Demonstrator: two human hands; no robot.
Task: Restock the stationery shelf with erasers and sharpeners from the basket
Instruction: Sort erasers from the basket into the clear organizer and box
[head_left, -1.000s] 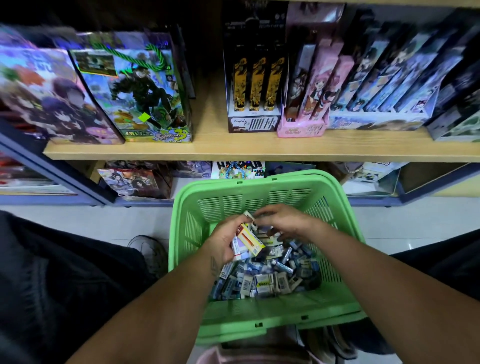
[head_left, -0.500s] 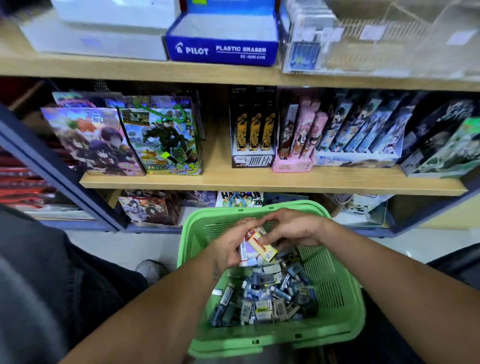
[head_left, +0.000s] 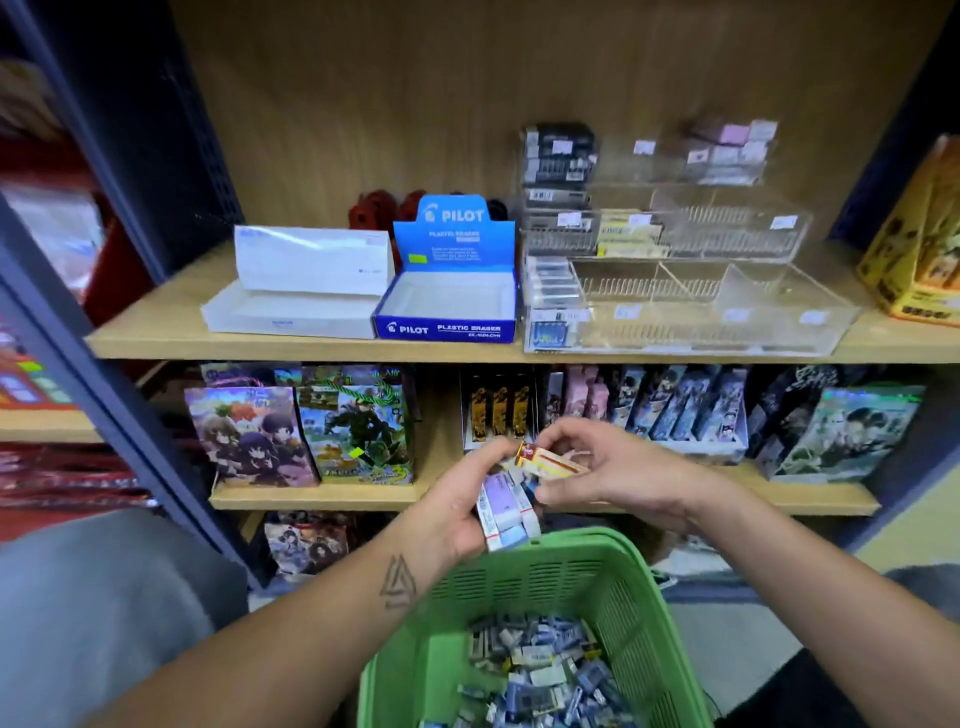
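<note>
Head view: both hands (head_left: 545, 483) with erasers (head_left: 506, 512) now higher, above basket (head_left: 519, 582).

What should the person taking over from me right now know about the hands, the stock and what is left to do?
Left hand: grips a stack of boxed erasers above the green basket.
Right hand: pinches a yellow-and-red box beside that stack.
Basket: many small packs remain inside.
Shelf: the blue Pilot eraser box looks empty; the clear acrylic organizer has most compartments bare.
Done: one handful lifted out. Nothing from it placed yet.
Left: shelve the held items, then keep emptying the basket.
</note>
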